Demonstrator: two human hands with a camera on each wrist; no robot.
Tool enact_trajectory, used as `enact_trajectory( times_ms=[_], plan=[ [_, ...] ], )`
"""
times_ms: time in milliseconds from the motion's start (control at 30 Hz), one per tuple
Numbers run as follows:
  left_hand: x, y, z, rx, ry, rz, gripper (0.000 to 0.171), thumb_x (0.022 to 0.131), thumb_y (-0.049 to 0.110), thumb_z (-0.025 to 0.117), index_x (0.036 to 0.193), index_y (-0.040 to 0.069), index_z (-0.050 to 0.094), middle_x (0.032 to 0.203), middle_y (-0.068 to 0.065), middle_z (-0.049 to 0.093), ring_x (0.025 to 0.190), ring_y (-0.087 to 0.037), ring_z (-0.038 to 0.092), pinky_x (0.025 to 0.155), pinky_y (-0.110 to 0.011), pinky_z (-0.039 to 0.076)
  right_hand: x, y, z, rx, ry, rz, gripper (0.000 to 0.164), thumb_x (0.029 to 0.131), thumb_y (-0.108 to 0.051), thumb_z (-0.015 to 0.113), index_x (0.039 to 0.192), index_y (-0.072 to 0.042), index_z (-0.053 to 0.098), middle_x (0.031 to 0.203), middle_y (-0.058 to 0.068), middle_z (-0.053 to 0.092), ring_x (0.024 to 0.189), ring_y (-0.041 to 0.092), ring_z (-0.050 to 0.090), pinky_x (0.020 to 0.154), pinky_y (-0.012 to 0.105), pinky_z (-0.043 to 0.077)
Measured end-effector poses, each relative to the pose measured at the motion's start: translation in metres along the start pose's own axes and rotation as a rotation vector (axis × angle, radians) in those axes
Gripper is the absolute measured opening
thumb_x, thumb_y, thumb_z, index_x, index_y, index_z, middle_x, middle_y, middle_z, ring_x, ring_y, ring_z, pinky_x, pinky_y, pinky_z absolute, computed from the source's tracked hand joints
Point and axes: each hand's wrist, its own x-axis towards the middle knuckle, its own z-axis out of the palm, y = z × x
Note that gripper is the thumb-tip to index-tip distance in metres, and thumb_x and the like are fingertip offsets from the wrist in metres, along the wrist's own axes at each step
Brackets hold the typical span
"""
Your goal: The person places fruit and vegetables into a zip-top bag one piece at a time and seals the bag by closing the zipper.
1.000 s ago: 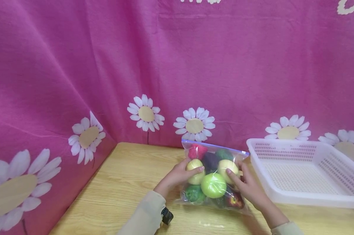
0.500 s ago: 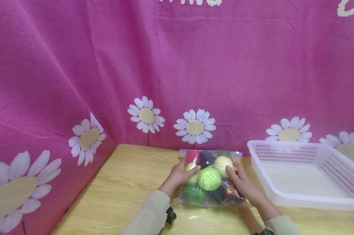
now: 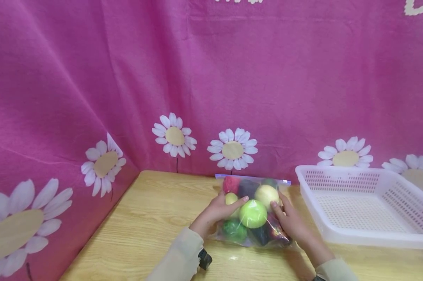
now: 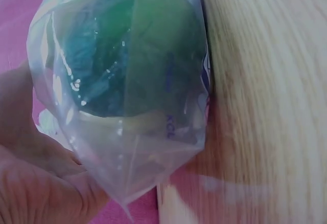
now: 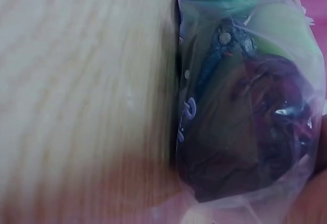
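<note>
A clear zip bag [image 3: 248,240] with a purple slider strip along its far edge lies on the table, full of fruit and vegetables. Inside show a green apple [image 3: 253,214], a pale yellow round fruit [image 3: 266,195], a red piece [image 3: 231,184] and several dark ones. My left hand [image 3: 216,212] grips the bag's left side, thumb over the top by the apple. On the right side my right hand [image 3: 292,220] holds it, thumb on the pale fruit's edge. Both hands' other fingers are largely hidden. A green piece [image 4: 117,55] fills the bag's corner in the left wrist view.
To the right stands a white perforated plastic basket [image 3: 359,236]. Behind the wooden table [image 3: 155,218] hangs a pink cloth [image 3: 267,78] with daisies, which also runs along the left side.
The bag's raised, slanted far edge has come down level, and the bag now lies flatter. My left thumb has slid right toward the green apple. The basket has stayed put.
</note>
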Motion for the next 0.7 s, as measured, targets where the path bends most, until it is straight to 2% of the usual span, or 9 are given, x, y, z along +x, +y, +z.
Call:
enact_trajectory(
  times_ms=[67,133,167,200,267,367,467,567,700],
  plan=[
    [-0.001,0.001,0.000,-0.005,-0.006,0.007,0.113,0.082,0.067,0.071,0.164,0.014,0.016,0.158,-0.020,0.039,0.144,-0.040,0.037,0.114,-0.058,0.035,-0.003,0.000,0.001,-0.012,0.003,0.007,0.060,0.110,-0.028,0.042,0.160,-0.006,0.018,0.116,0.028,0.059,0.072,0.023,0.058,0.060,0.034,0.052],
    [-0.001,0.002,0.001,-0.011,-0.002,0.015,0.110,0.082,0.066,0.072,0.163,0.012,0.020,0.156,-0.020,0.041,0.143,-0.040,0.038,0.113,-0.058,0.036,-0.005,0.000,0.001,-0.071,0.007,-0.017,0.060,0.110,-0.030,0.039,0.160,-0.006,0.016,0.123,0.034,0.058,0.086,0.037,0.065,0.075,0.047,0.056],
    [-0.001,0.002,0.002,-0.010,0.001,0.021,0.109,0.082,0.066,0.071,0.163,0.012,0.022,0.156,-0.019,0.042,0.143,-0.039,0.039,0.113,-0.057,0.036,-0.006,0.000,0.002,-0.099,0.008,-0.027,0.061,0.111,-0.032,0.038,0.161,-0.005,0.015,0.129,0.037,0.055,0.097,0.046,0.065,0.084,0.054,0.054],
    [0.000,0.002,0.002,-0.012,0.005,0.034,0.106,0.083,0.065,0.071,0.162,0.012,0.025,0.155,-0.019,0.043,0.142,-0.039,0.040,0.113,-0.057,0.037,-0.007,0.000,0.002,-0.128,0.009,-0.030,0.062,0.111,-0.033,0.035,0.161,-0.005,0.013,0.137,0.039,0.050,0.110,0.054,0.060,0.094,0.061,0.049],
    [0.001,0.002,0.004,-0.056,0.013,0.040,0.103,0.083,0.063,0.073,0.161,0.013,0.029,0.155,-0.019,0.043,0.143,-0.039,0.039,0.114,-0.057,0.036,-0.005,-0.001,0.003,-0.170,0.014,-0.055,0.065,0.111,-0.035,0.032,0.162,-0.002,0.008,0.152,0.038,0.035,0.132,0.058,0.042,0.109,0.068,0.033],
    [0.007,0.001,0.006,-0.102,0.028,0.056,0.100,0.083,0.061,0.074,0.160,0.016,0.031,0.158,-0.018,0.039,0.146,-0.038,0.034,0.116,-0.058,0.031,0.001,-0.005,0.003,-0.168,0.010,-0.053,0.069,0.111,-0.037,0.030,0.162,0.000,0.001,0.160,0.034,0.019,0.142,0.055,0.027,0.117,0.065,0.022],
    [0.015,0.000,0.006,-0.121,0.050,0.065,0.098,0.083,0.059,0.075,0.159,0.014,0.033,0.160,-0.018,0.037,0.148,-0.038,0.030,0.118,-0.058,0.027,0.009,-0.009,0.002,-0.150,0.004,-0.059,0.070,0.111,-0.038,0.029,0.161,0.001,-0.001,0.163,0.031,0.012,0.147,0.050,0.019,0.120,0.059,0.016],
    [0.022,-0.001,0.005,-0.083,0.083,0.083,0.095,0.085,0.057,0.074,0.157,0.009,0.036,0.158,-0.018,0.040,0.147,-0.038,0.033,0.117,-0.057,0.030,0.017,-0.011,0.001,-0.138,-0.005,-0.062,0.070,0.111,-0.037,0.029,0.161,0.001,-0.002,0.164,0.029,0.008,0.148,0.049,0.017,0.121,0.057,0.013],
    [0.029,-0.001,0.005,-0.036,0.130,0.129,0.088,0.088,0.053,0.073,0.154,0.007,0.040,0.153,-0.020,0.046,0.143,-0.039,0.039,0.116,-0.056,0.033,0.026,-0.012,0.001,-0.143,-0.001,-0.063,0.068,0.111,-0.035,0.030,0.161,0.002,0.002,0.163,0.030,0.012,0.147,0.050,0.018,0.121,0.057,0.014]
  ],
)
